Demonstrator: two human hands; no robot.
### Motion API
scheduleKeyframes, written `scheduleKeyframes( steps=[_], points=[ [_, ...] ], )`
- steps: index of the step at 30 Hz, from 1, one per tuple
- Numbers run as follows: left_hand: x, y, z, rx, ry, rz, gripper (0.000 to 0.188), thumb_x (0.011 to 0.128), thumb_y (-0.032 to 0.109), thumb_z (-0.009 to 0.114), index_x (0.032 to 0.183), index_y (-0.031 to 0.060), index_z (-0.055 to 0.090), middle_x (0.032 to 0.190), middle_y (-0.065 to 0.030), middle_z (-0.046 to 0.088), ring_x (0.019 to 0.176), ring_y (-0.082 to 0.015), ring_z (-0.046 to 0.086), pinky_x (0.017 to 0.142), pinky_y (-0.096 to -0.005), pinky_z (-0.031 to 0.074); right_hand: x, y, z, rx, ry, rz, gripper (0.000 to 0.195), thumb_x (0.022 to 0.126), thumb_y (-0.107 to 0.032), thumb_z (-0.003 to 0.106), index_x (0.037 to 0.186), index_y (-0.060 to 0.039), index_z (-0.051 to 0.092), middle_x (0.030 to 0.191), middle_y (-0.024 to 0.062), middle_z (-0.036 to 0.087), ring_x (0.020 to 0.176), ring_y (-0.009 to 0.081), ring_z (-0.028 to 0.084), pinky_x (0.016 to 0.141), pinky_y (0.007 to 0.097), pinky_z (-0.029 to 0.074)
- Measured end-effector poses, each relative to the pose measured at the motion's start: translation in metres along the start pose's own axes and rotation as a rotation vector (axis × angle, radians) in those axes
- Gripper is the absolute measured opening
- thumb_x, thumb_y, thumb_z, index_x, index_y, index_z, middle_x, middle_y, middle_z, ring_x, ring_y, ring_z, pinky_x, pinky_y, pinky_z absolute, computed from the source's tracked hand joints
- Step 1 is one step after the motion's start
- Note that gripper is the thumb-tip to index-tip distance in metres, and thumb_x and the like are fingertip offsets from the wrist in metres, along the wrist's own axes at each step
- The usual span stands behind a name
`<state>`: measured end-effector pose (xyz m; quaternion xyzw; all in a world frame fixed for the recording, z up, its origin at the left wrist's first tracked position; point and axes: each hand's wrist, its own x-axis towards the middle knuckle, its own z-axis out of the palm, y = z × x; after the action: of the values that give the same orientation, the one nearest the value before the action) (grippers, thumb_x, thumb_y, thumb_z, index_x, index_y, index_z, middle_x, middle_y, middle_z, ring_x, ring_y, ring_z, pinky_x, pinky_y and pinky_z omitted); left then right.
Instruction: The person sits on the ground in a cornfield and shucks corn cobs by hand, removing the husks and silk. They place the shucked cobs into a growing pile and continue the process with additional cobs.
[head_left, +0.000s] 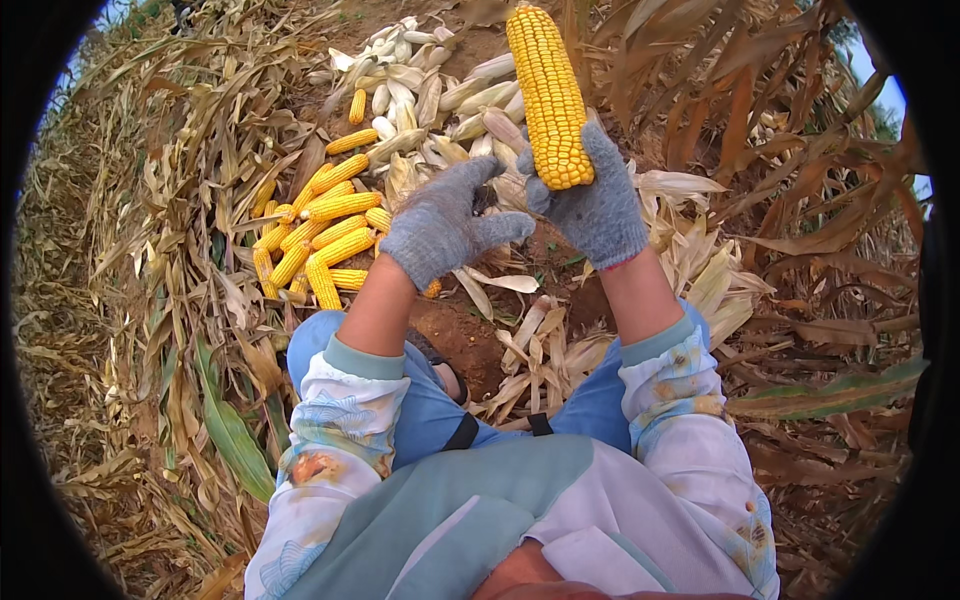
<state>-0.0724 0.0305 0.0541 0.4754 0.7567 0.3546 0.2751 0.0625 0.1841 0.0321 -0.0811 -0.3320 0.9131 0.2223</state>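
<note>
A husked ear of yellow corn stands nearly upright in my right hand, its lower end between the thumb and fingers. Both hands wear grey knitted gloves. To the left of that ear, my left hand is held with thumb and fingers apart and nothing in its grasp. Beyond and left of my left hand lies a pile of bare yellow corn ears on the ground. Farther off is a heap of ears in pale husks, partly hidden behind my hands.
Loose torn husks litter the reddish soil between my knees, with more husks at the right. Dry corn stalks and leaves rise on the right. A thick layer of dried stalks covers the left side.
</note>
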Motion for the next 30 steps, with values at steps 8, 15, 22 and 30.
scheduleKeyframes(
  steps=[8, 15, 22, 30],
  points=[
    [0.015, -0.020, 0.006, -1.085, -0.017, 0.103, 0.090, 0.093, 0.076, 0.031, 0.135, -0.0009, 0.051, 0.135, -0.0174, 0.057, 0.125, -0.0282, 0.055, 0.105, -0.0431, 0.044, -0.003, 0.007, 0.006, -0.116, -0.019, 0.029, 0.057, 0.095, -0.044, 0.059, 0.131, -0.0008, 0.050, 0.102, 0.0139, 0.066, 0.085, 0.0206, 0.067, 0.069, 0.0324, 0.057],
    [0.014, -0.011, 0.006, -1.335, -0.017, 0.171, 0.111, 0.080, 0.088, 0.024, 0.142, -0.0024, 0.042, 0.140, -0.0204, 0.052, 0.130, -0.0330, 0.051, 0.109, -0.0503, 0.041, -0.003, 0.007, 0.007, -0.135, -0.038, 0.030, 0.057, 0.095, -0.043, 0.058, 0.133, -0.0009, 0.049, 0.103, 0.0128, 0.066, 0.086, 0.0211, 0.067, 0.069, 0.0334, 0.057],
    [0.014, -0.020, 0.007, -0.665, 0.024, 0.391, 0.089, 0.071, 0.026, 0.086, 0.146, 0.0039, 0.042, 0.142, -0.0139, 0.051, 0.130, -0.0248, 0.049, 0.108, -0.0365, 0.042, -0.008, 0.002, 0.014, -0.185, -0.136, 0.000, 0.063, 0.093, -0.043, 0.061, 0.136, 0.0009, 0.047, 0.116, 0.0152, 0.064, 0.100, 0.0218, 0.066, 0.082, 0.0354, 0.057],
    [0.009, -0.019, 0.011, -0.334, -0.072, 0.214, 0.098, 0.062, 0.028, 0.092, 0.145, 0.0077, 0.043, 0.133, -0.0130, 0.058, 0.120, -0.0238, 0.057, 0.100, -0.0370, 0.049, -0.015, 0.005, 0.019, -0.268, -0.226, -0.009, 0.074, 0.087, -0.033, 0.065, 0.146, 0.0026, 0.036, 0.132, 0.0163, 0.056, 0.116, 0.0236, 0.061, 0.093, 0.0363, 0.055]
  ],
)
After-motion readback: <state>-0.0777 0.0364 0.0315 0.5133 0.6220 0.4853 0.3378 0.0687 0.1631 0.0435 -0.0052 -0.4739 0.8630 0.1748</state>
